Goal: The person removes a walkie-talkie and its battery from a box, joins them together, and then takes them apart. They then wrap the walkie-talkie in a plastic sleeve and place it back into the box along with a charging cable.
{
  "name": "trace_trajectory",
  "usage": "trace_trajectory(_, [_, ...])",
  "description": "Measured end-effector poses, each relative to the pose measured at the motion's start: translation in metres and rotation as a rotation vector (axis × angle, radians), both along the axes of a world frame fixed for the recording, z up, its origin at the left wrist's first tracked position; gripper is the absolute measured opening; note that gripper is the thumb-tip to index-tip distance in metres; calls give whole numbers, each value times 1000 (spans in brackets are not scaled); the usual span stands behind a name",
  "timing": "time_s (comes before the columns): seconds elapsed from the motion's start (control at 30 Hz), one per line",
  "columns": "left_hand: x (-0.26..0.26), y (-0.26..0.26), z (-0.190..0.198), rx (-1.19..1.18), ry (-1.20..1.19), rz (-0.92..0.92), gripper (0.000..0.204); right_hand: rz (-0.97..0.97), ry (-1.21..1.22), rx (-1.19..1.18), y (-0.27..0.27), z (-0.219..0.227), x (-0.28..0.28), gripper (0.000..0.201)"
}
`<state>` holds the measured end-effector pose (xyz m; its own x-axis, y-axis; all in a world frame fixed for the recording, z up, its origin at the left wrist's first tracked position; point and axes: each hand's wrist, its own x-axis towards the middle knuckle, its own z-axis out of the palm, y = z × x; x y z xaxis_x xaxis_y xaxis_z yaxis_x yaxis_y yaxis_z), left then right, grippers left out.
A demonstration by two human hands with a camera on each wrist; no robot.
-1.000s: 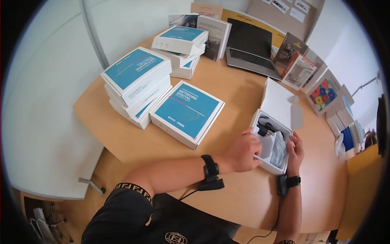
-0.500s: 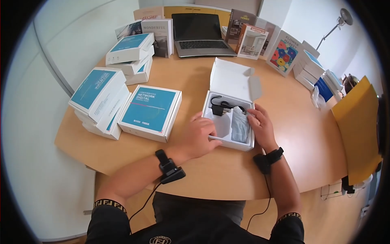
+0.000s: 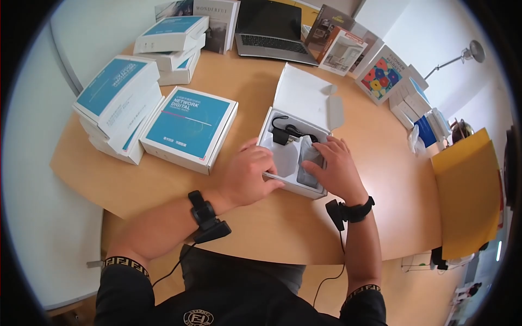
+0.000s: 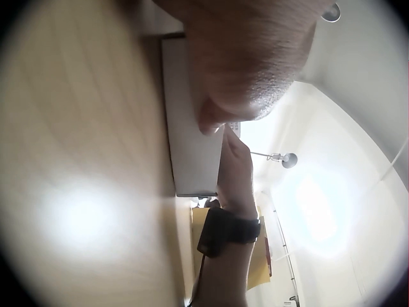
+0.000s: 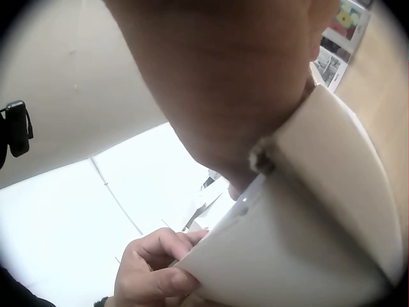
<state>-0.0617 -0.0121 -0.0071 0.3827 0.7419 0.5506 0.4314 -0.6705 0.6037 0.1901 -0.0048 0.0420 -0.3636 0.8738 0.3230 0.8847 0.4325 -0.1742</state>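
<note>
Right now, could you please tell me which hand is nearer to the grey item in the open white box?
Right: the right hand is over the grey item, partly covering it. The left hand is farther away, at the near left corner of the open white box.

Curved wooden desk (image 3: pixel 399 190), white panel (image 3: pixel 32 179) at left, yellow panel (image 3: pixel 467 195) at right.

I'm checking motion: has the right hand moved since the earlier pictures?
Yes: against the box, the right hand has shifted left, partly over the packet.
</note>
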Motion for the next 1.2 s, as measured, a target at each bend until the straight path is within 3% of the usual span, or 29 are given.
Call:
trace_trajectory(0.33, [0, 3, -2, 9, -63, -1, 30, -15, 161, -76, -5, 9, -9, 49])
trace_trajectory(0.5, [2, 4, -2, 25, -70, 4, 30, 46, 603, -127, -7, -9, 6, 48])
trace_trajectory(0.53, [2, 5, -2, 30, -75, 11, 31, 43, 602, -132, -8, -10, 6, 48])
trace_trajectory(0.7, [2, 13, -3, 51, -81, 56, 31, 101, 787, -118, -18, -4, -12, 71])
trace_trajectory(0.93, [2, 15, -3, 44, -63, 64, 31, -1, 771, -287, -19, -11, -9, 86])
trace_trajectory(1.0, [2, 16, -3, 48, -59, 61, 30, 50, 499, -139, -19, -9, -10, 88])
trace_trajectory(1.13, [1, 16, -2, 56, -52, 61, 30, 57, 534, -92, -21, -15, -9, 82])
trace_trajectory(1.2, [1, 17, -2, 72, -39, 57, 30, 15, 823, -146, -22, -19, -11, 78])
